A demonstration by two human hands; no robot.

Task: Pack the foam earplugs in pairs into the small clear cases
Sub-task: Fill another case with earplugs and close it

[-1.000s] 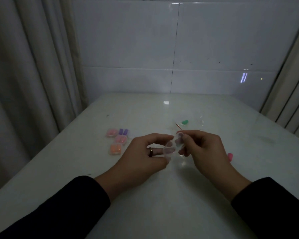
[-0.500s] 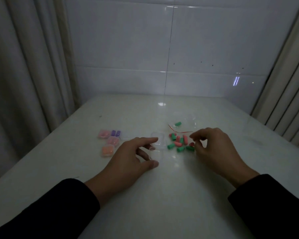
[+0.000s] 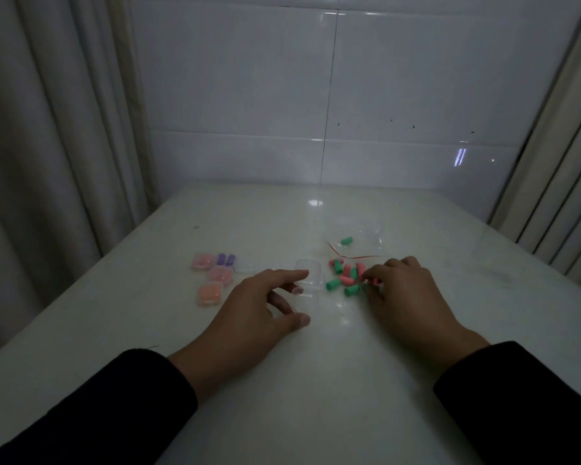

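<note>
The open clear case [image 3: 311, 280] lies on the white table [image 3: 316, 380], lid swung back, just in front of the left hand [image 3: 252, 317]; a second ago both hands held it up between them, and since half a second ago it has stayed put where it was set down. It is small, squarish and nearly colourless, its edges faint in the dim light, and I cannot tell whether anything is inside. The left hand rests on the table with fingers loosely spread, the index fingertip touching the case's near edge, holding nothing. Just right of the case lies the loose pile of earplugs [image 3: 344, 278], short green and pink foam cylinders lying at all angles. The right hand [image 3: 406, 297] has closed in on that pile since the earlier frame: its thumb and forefinger now pinch a pink earplug [image 3: 371, 280] at the pile's right edge. Beyond the pile sits a clear bag [image 3: 366, 245] with a red strip and one green earplug [image 3: 346, 240] on it. Well to the left stand filled cases [image 3: 212, 280], pink, purple and orange inside.
</note>
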